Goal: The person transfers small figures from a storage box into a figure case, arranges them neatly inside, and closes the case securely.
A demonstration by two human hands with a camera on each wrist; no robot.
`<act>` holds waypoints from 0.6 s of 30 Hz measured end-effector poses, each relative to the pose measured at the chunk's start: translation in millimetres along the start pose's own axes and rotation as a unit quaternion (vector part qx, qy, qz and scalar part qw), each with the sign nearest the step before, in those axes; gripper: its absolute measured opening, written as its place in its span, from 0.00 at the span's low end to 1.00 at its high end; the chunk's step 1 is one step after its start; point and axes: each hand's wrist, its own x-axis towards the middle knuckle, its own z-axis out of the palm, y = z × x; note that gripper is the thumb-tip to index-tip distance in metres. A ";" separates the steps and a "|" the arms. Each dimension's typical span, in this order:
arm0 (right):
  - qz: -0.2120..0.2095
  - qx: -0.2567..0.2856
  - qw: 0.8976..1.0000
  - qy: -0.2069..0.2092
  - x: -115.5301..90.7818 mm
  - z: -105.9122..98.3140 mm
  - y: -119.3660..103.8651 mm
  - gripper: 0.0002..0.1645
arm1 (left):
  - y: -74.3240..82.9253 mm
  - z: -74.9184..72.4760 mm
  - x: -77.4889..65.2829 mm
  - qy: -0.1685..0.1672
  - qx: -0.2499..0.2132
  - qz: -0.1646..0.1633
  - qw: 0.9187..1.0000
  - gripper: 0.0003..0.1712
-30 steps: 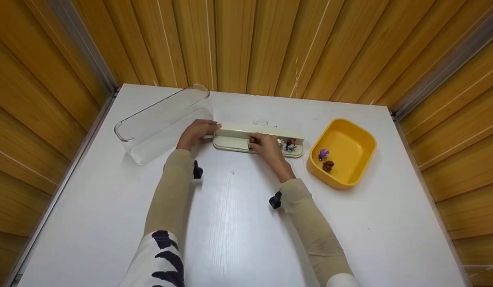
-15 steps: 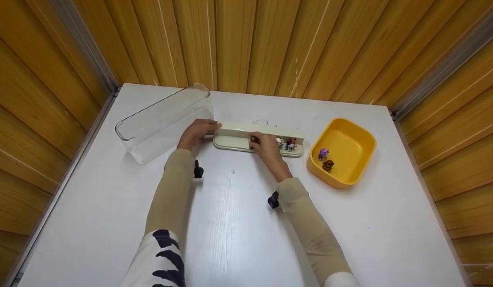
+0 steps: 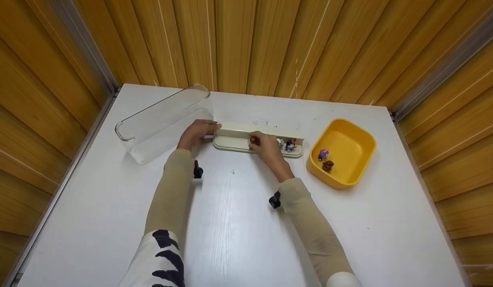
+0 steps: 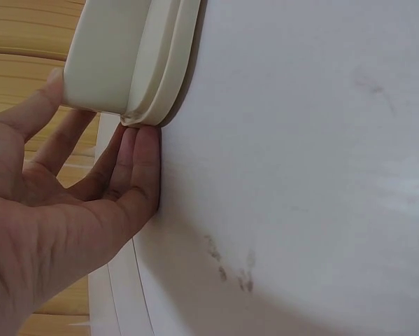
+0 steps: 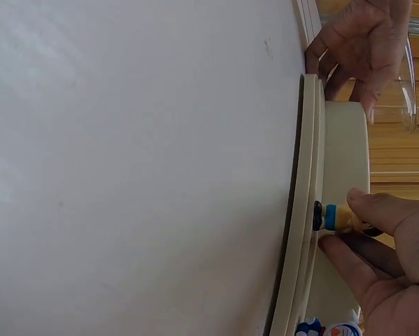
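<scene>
A cream display base (image 3: pixel 236 142) with a raised back wall lies across the table. My left hand (image 3: pixel 195 134) grips its left end; in the left wrist view the thumb touches the back wall's corner and the fingers (image 4: pixel 146 161) meet the base's end. Over the middle of the base, my right hand (image 3: pixel 269 149) pinches a small toy figurine (image 5: pixel 338 217) upright between thumb and fingers. It has a yellow body, a blue band and black feet; its head is partly covered. Small figurines (image 3: pixel 290 145) stand to the right on the base, one partly behind my right hand.
On the right, a yellow bin (image 3: pixel 352 149) holds a purple figurine (image 3: pixel 323 154) and a brown figurine (image 3: pixel 328 165). A clear plastic cover (image 3: pixel 162 119) lies on the left, near the left hand. Wood-patterned panels (image 3: pixel 270 48) border the white table (image 3: pixel 230 223).
Almost nothing differs. My right hand and wrist shift very slightly, with the figurine still pinched over the base; the left hand keeps its place.
</scene>
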 end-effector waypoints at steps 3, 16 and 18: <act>-0.006 0.004 1.000 -0.006 0.6 -3.5 -1.6 0.21 | 1.0 -0.2 -0.3 -0.005 -0.002 0.006 1.000 0.34; -0.053 0.007 0.998 -0.029 -9.7 -46.2 -17.0 0.30 | 1.1 0.8 -4.5 0.005 0.001 -0.003 1.000 0.34; -0.080 0.008 0.996 -0.025 -11.7 -59.6 -13.7 0.30 | 1.5 1.4 -3.5 0.002 0.001 0.001 1.000 0.33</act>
